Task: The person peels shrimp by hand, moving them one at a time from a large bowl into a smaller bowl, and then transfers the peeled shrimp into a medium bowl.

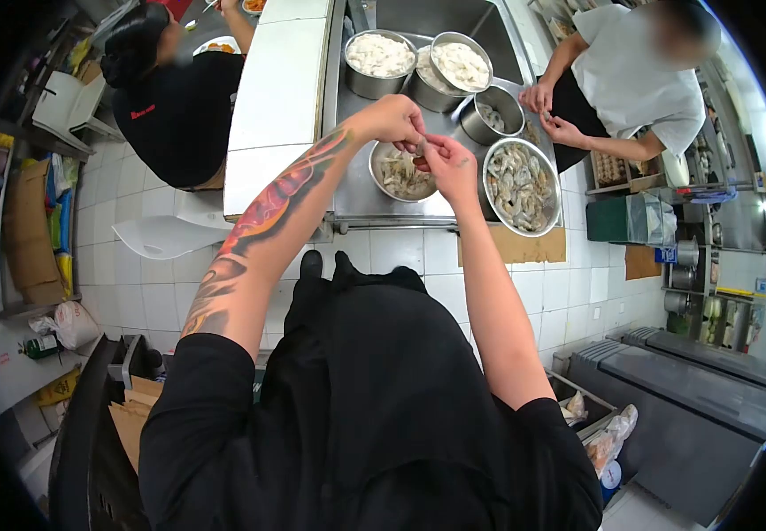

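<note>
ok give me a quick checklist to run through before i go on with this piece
1. Hands over the small bowl: ok, left hand and right hand meet above it.
2. Small piece held: ok, pinched between the fingertips.
3. Piece fully cleaned: cannot tell, the fingers hide most of it.
4. Big bowl stocked: ok, filled with shrimp, right of the small bowl.
5. Big bowl wholly on the counter: not ok, its near rim seems to stick out past the front edge.
6. Co-worker's hands apart from yours: ok.

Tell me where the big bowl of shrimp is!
In the head view, the big bowl sits just right of the right hand, near the co-worker, at the counter's front edge.
</note>
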The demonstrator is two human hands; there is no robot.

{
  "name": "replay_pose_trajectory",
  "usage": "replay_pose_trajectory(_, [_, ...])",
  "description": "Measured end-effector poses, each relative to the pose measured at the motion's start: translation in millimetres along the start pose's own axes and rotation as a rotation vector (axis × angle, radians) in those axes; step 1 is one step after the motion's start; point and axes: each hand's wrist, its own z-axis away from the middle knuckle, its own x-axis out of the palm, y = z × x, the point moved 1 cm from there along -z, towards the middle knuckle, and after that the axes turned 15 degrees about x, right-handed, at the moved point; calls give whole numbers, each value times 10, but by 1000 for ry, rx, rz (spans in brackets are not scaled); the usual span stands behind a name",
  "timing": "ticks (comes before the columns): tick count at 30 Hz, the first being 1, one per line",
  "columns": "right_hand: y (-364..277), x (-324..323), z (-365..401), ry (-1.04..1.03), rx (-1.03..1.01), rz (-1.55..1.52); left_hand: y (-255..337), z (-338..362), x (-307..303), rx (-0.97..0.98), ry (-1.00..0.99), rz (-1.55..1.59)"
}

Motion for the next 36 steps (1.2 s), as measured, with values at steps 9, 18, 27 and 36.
replay_pose_trajectory(9, [-30,61,-11,108,-28,194,-46,-29,17,9,21,57])
replay_pose_trajectory(18, [1,83,-37,208,-123,287,48,-28,41,27,61,-18])
replay_pose_trajectory(27, [41,-53,-24,-24,70,-217,-30,-30,2,117,0,131])
replay_pose_trajectory(36, [23,33,-53,227,-222,491,86,-1,-6,6,-2,16])
